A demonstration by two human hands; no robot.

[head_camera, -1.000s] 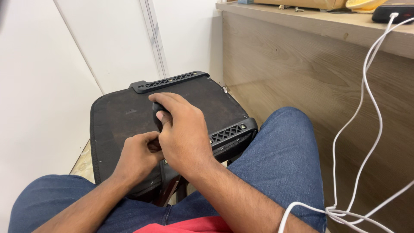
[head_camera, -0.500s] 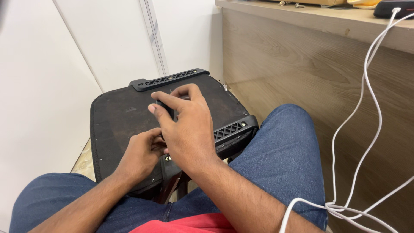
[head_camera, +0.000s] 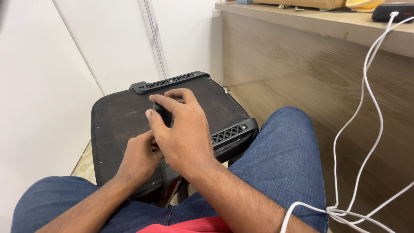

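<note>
A black padded seat (head_camera: 125, 116) with plastic grille strips along its edges stands between my knees. My right hand (head_camera: 181, 129) lies over a small black object (head_camera: 164, 115) on the seat, fingers curled around it. My left hand (head_camera: 138, 155) sits just beside and partly under the right hand, fingers bent and pinching at something hidden beneath the right palm. Most of the black object is covered by my fingers.
A wooden desk panel (head_camera: 302, 64) rises on the right, with white cables (head_camera: 366, 129) hanging down from a dark device (head_camera: 392, 11) on the desktop. White wall panels stand to the left and behind. My legs in blue jeans (head_camera: 284, 164) flank the seat.
My right hand has shifted slightly on the black object, the fingers lifting and re-curling around it. My left hand has stayed close beside it, still working under the palm.
</note>
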